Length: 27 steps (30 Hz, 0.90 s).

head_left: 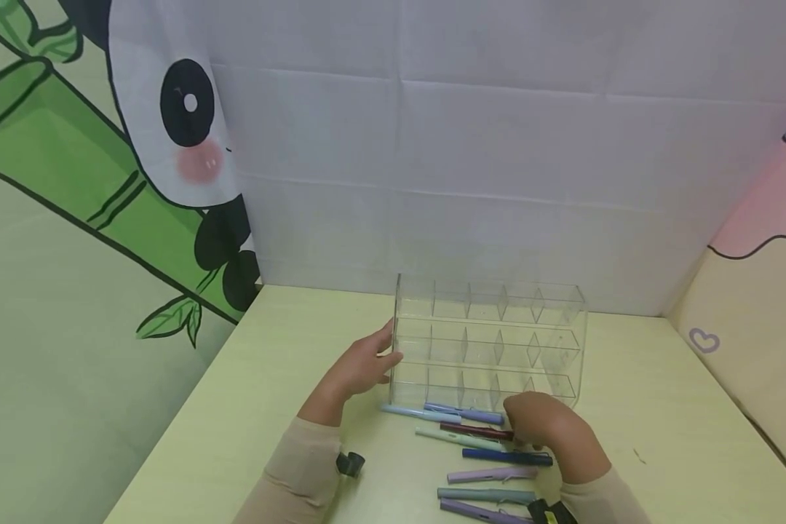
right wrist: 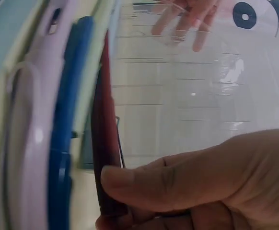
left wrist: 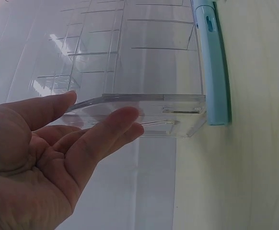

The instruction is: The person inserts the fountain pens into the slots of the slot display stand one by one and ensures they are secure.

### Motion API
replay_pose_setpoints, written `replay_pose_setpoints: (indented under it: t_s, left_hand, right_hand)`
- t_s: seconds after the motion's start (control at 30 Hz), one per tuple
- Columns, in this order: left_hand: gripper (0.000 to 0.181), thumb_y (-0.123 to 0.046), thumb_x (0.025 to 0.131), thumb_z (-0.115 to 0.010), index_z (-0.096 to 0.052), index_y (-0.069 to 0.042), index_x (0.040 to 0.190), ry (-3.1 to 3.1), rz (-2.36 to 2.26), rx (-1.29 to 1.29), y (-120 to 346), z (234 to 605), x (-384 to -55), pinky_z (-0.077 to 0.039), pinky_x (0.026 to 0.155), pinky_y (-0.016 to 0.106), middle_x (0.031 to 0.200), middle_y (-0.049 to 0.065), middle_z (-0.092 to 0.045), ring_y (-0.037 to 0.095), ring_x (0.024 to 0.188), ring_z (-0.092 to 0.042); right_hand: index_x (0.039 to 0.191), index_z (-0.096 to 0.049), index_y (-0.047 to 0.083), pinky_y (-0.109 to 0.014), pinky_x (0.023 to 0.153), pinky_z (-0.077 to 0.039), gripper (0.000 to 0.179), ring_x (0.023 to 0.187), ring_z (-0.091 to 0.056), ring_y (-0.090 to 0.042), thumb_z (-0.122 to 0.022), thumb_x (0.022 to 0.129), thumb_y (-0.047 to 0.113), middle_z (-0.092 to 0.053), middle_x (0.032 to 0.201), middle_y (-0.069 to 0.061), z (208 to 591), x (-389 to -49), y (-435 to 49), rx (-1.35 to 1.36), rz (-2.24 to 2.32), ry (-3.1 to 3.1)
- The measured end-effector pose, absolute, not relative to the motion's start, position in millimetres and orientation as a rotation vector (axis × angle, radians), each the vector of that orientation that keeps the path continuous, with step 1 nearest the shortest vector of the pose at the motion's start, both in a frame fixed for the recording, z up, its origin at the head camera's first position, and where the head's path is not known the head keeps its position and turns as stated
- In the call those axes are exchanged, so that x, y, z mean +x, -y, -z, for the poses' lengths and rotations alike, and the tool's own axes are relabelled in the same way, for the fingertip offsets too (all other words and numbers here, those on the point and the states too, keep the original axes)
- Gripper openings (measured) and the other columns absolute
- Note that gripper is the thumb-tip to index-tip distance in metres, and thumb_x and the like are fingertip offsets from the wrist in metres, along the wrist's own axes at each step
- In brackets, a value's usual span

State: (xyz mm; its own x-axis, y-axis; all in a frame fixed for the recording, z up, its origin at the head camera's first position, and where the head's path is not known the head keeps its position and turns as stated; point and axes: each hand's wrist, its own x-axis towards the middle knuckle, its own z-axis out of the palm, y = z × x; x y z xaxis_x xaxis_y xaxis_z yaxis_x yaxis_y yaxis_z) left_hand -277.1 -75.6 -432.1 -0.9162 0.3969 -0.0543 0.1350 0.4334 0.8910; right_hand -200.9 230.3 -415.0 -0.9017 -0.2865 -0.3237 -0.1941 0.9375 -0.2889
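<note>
A clear plastic organizer [head_left: 485, 353] with rows of compartments stands on the table. My left hand [head_left: 359, 365] is at its left side, and in the left wrist view the extended fingers [left wrist: 103, 132] lie along its side panel. In front of the organizer, my right hand [head_left: 546, 426] pinches one end of a dark red pen [right wrist: 106, 129] between thumb and fingers. Around that pen lie a light blue pen [head_left: 419, 414], a periwinkle pen [head_left: 465, 414], a pale green pen [head_left: 448, 438] and a dark blue pen [head_left: 504, 457].
Nearer the front edge lie a lilac pen [head_left: 491, 475], a grey-green pen [head_left: 485, 495] and a purple pen [head_left: 481, 512]. Behind the pale yellow table [head_left: 661, 415] hangs a white cloth [head_left: 498, 145], with printed panels at both sides.
</note>
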Motion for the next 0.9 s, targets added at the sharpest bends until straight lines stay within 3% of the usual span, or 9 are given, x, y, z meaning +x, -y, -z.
replay_pose_setpoints:
  t_s: [0.2, 0.33, 0.57, 0.77, 0.9]
  left_hand:
    - [0.071, -0.029, 0.101, -0.056, -0.012, -0.046, 0.155, -2.445, -1.464, 0.476, 75, 431, -278, -0.057, 0.086, 0.04, 0.161, 0.005, -0.028, 0.029, 0.139, -0.043]
    - [0.072, -0.03, 0.101, -0.056, -0.011, -0.046, 0.155, -2.453, -1.447, 0.473, 75, 431, -278, -0.057, 0.087, 0.04, 0.161, 0.005, -0.028, 0.029, 0.138, -0.044]
    - [0.072, -0.029, 0.101, -0.056, -0.011, -0.036, 0.158, -2.446, -1.461, 0.477, 76, 430, -278, -0.057, 0.088, 0.041, 0.162, 0.005, -0.026, 0.032, 0.137, -0.046]
    - [0.072, -0.029, 0.101, -0.056, -0.011, -0.038, 0.158, -2.453, -1.442, 0.456, 77, 430, -278, -0.056, 0.089, 0.041, 0.161, 0.004, -0.027, 0.03, 0.132, -0.051]
    - [0.073, -0.03, 0.101, -0.056, -0.011, -0.035, 0.158, -2.46, -1.429, 0.45, 79, 431, -278, -0.056, 0.09, 0.042, 0.161, 0.005, -0.027, 0.032, 0.129, -0.054]
  right_hand:
    - [0.083, -0.066, 0.011, -0.037, 0.062, -0.048, 0.013, 0.067, -0.055, -0.017, -0.078, 0.08, 0.007, -0.062, 0.079, 0.002, 395, -197, -241, -0.351, 0.426, -2.721]
    - [0.079, -0.06, 0.015, -0.034, 0.06, -0.042, 0.016, 0.067, -0.05, -0.016, -0.075, 0.084, 0.012, -0.058, 0.074, 0.004, 385, -194, -252, -0.36, 0.47, -2.758]
    - [0.084, -0.061, 0.019, -0.031, 0.057, -0.039, 0.011, 0.063, -0.049, -0.013, -0.069, 0.091, 0.024, -0.058, 0.073, 0.008, 371, -195, -261, -0.409, 0.541, -2.886]
    - [0.095, -0.064, 0.018, -0.029, 0.058, -0.04, 0.002, 0.065, -0.048, -0.011, -0.066, 0.094, 0.018, -0.063, 0.079, 0.01, 366, -197, -253, -0.482, 0.619, -2.927]
    - [0.102, -0.066, 0.016, -0.027, 0.061, -0.043, 0.009, 0.069, -0.051, -0.009, -0.061, 0.096, 0.012, -0.066, 0.089, 0.008, 369, -200, -243, -0.578, 0.686, -2.919]
